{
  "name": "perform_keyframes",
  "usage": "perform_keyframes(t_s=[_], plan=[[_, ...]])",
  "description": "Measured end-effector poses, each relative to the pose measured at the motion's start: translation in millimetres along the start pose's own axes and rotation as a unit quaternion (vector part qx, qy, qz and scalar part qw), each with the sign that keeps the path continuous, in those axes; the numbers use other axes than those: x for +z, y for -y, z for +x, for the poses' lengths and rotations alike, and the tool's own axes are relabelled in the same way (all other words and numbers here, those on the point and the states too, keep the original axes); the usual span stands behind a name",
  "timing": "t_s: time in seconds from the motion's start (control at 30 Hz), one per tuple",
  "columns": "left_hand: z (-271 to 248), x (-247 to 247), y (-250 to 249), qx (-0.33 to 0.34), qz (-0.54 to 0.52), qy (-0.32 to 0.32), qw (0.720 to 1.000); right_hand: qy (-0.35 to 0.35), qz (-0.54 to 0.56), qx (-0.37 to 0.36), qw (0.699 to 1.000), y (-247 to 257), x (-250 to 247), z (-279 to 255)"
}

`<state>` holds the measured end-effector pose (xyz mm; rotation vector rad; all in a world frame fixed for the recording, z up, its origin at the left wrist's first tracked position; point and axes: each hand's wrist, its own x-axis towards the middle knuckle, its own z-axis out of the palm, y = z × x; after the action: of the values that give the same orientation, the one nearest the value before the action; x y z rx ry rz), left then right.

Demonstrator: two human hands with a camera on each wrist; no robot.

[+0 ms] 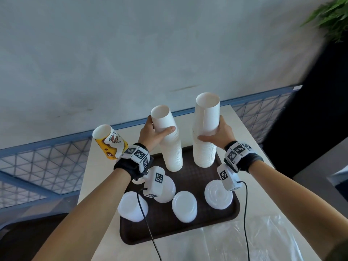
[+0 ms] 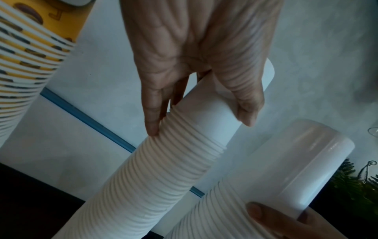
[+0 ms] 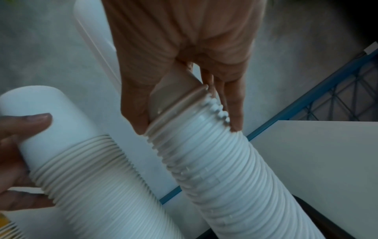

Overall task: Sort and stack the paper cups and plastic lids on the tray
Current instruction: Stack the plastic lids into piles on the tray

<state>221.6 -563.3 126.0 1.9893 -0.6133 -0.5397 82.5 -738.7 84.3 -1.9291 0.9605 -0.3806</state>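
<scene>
Head view: two tall stacks of plain white paper cups stand upside down on the far half of a dark brown tray (image 1: 190, 178). The left hand (image 1: 153, 133) wraps its fingers and thumb around the top cup of the left stack (image 1: 172, 146), just above the ribbed column of rolled rims. The right hand (image 1: 219, 133) grips the wider right stack (image 1: 205, 140) the same way, thumb in front and fingers behind. The stacks stand close together but apart. Left of them a stack of yellow printed cups (image 1: 111, 144) leans away at the tray's far left corner. On the near half lie round, smooth translucent plastic lids (image 1: 184, 206) in low piles. The tray has a textured surface and rounded corners, and rests on a white tabletop (image 1: 243, 132); crinkled clear plastic film (image 1: 263, 240) lies at the near right.
</scene>
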Motion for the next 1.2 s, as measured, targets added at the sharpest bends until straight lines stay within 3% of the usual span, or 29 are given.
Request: perform_keyframes(t_s=[0.63, 0.9, 0.97, 1.07, 1.2], plan=[[11.4, 38.7, -4.7, 0.051, -0.038, -0.021, 0.998, 0.038, 0.002, -0.018, 0.999, -7.9, -2.0, 13.1], [6.5, 28.8, -2.5, 0.058, 0.037, 0.000, 0.998, 0.055, -0.019, 0.001, 0.998, -9.9, -1.6, 12.6], [-0.5, 15.9, -7.1, 0.092, 0.079, -0.025, 0.992, 0.059, -0.015, 0.006, 0.998, -11.0, -1.5, 11.7], [-17.1, -11.3, -19.0, 0.199, 0.106, -0.100, 0.969, 0.058, -0.005, 0.010, 0.998, -11.4, -0.9, 10.7], [-35.1, -60.5, -21.1, 0.323, 0.178, -0.257, 0.893, 0.057, -0.004, 0.014, 0.998, -11.3, 0.7, 9.3]])
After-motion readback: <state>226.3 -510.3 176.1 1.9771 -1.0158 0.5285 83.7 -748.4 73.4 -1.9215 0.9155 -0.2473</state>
